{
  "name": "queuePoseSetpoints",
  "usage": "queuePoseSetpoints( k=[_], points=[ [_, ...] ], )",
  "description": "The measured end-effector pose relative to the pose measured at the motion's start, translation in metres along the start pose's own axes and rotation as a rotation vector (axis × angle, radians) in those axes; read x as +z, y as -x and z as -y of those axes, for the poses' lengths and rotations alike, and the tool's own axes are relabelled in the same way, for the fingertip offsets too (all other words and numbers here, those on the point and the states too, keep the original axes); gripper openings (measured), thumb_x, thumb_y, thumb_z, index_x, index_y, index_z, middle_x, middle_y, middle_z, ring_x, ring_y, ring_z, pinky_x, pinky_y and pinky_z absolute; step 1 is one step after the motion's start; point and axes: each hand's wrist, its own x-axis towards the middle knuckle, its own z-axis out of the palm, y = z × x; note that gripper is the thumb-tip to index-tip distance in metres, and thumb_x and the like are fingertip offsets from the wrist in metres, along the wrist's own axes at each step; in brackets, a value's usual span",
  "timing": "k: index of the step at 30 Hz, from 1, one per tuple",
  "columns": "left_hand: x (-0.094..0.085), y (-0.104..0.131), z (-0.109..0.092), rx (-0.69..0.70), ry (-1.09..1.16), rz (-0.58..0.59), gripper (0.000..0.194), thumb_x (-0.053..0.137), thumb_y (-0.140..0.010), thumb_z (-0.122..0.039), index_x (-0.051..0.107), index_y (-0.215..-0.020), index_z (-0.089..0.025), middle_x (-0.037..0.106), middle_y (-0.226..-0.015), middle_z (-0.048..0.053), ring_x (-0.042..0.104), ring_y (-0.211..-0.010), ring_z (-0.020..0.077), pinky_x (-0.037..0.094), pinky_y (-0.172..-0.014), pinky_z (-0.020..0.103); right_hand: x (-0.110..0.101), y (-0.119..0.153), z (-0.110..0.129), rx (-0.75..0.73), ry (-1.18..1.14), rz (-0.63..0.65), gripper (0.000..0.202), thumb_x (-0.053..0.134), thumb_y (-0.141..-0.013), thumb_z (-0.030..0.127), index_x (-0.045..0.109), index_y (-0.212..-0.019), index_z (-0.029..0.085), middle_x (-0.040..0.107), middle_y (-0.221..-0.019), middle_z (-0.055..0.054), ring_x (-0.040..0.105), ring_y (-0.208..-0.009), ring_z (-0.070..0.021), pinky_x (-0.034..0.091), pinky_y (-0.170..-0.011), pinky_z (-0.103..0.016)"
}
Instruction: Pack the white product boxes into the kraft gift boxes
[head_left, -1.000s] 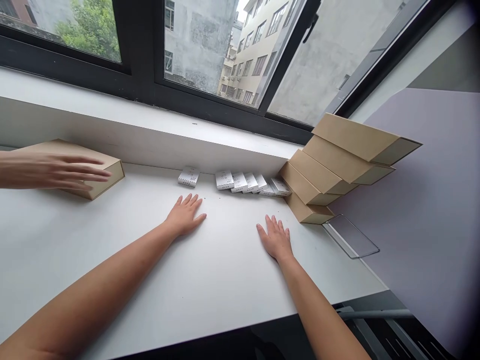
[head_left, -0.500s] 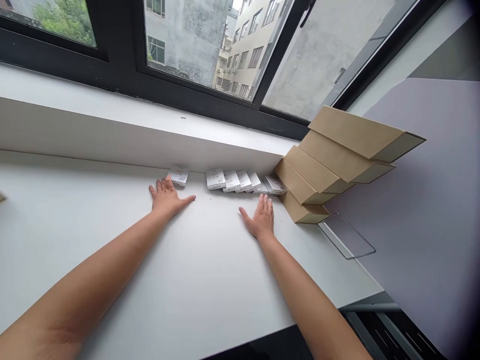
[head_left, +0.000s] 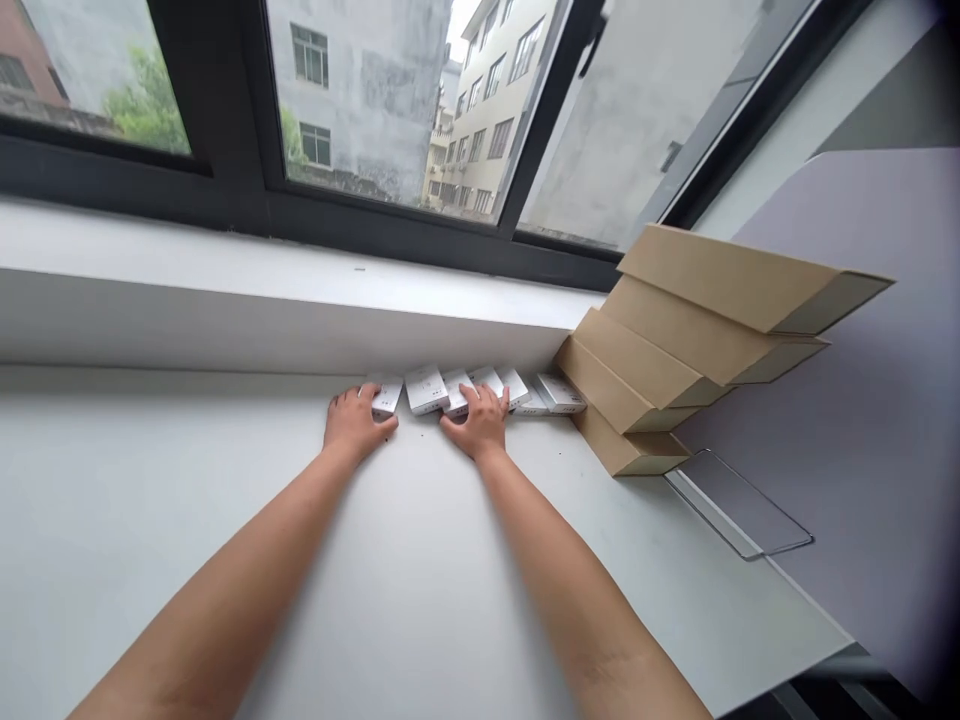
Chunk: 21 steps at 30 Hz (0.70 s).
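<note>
Several small white boxes stand in a row against the back ledge of the white table. At the row's left end, my left hand (head_left: 354,424) has its fingers and thumb around the leftmost white box (head_left: 387,396). A tilted white box (head_left: 426,389) lies just right of it, touched by neither hand. My right hand (head_left: 481,421) rests over the middle of the row, thumb and fingers on a white box (head_left: 457,390). Further right, a white box (head_left: 560,393) leans near the brown boxes.
Brown boxes (head_left: 697,300) are stacked in uneven steps at the right, against the wall. A thin wire frame (head_left: 776,510) sticks out beside them at the table edge. Behind the white table (head_left: 150,500) runs a raised sill (head_left: 225,270) beneath dark-framed windows.
The leftmost box has moved right, closer to the row, with my left hand now around it. My right hand has moved left onto the middle boxes. The view has shifted slightly.
</note>
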Motion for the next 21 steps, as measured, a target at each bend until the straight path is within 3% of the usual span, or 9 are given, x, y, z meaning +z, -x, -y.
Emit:
queuePoseSetpoints(
  k=[4,7,11,14,18,21],
  points=[
    [-0.006,0.017,0.01,0.03,0.074,0.024,0.062,0.059,-0.076,-0.046,0.039,-0.13,-0.023,0.056,-0.135,0.015,0.05,-0.128,0.0353,0.038,-0.107,0.043,-0.009,0.004,0.003,-0.112,-0.082,0.029,0.055,0.066,-0.077,0.043,0.06,-0.124,0.016,0.064,-0.121,-0.012,0.054,-0.122,-0.0283,0.016,-0.123,-0.047],
    [-0.01,0.038,0.021,-0.011,0.147,0.058,0.061,0.058,-0.076,-0.042,0.033,-0.128,-0.022,0.055,-0.132,0.016,0.051,-0.127,0.0332,0.04,-0.105,0.042,-0.012,0.006,0.008,-0.2,-0.111,0.041,0.054,0.071,-0.072,0.04,0.062,-0.12,0.018,0.068,-0.115,-0.01,0.061,-0.11,-0.0258,0.032,-0.117,-0.043],
    [-0.021,0.07,0.033,-0.077,0.272,0.053,0.058,0.058,-0.076,-0.036,0.033,-0.127,-0.024,0.054,-0.132,0.012,0.052,-0.124,0.0305,0.043,-0.099,0.039,-0.011,0.012,0.018,-0.266,-0.166,0.045,0.06,0.076,-0.066,0.039,0.064,-0.121,0.019,0.07,-0.116,-0.011,0.059,-0.118,-0.0337,0.034,-0.115,-0.052],
    [-0.032,0.084,0.037,-0.135,0.349,0.04,0.054,0.063,-0.071,-0.029,0.036,-0.118,-0.023,0.058,-0.121,0.012,0.055,-0.117,0.0305,0.044,-0.093,0.039,-0.014,0.021,0.024,-0.252,-0.242,0.012,0.046,0.066,-0.078,0.04,0.067,-0.119,0.019,0.064,-0.133,-0.013,0.045,-0.137,-0.0362,0.035,-0.115,-0.053],
    [-0.037,0.084,0.04,-0.136,0.388,0.079,0.057,0.067,-0.06,-0.017,0.038,-0.108,-0.025,0.058,-0.115,0.008,0.058,-0.111,0.0267,0.047,-0.082,0.033,-0.016,0.039,0.028,-0.152,-0.368,-0.033,0.043,0.037,-0.097,0.04,0.067,-0.118,0.017,0.065,-0.13,-0.014,0.042,-0.141,-0.0317,0.032,-0.117,-0.053],
    [-0.035,0.08,0.043,-0.135,0.421,0.111,0.062,0.068,-0.057,-0.014,0.038,-0.11,-0.026,0.058,-0.115,0.006,0.06,-0.106,0.0236,0.048,-0.075,0.029,-0.012,0.052,0.04,-0.138,-0.45,0.002,0.051,0.053,-0.09,0.055,0.063,-0.125,0.019,0.067,-0.127,-0.012,0.047,-0.136,-0.0329,0.028,-0.119,-0.055]
  ],
)
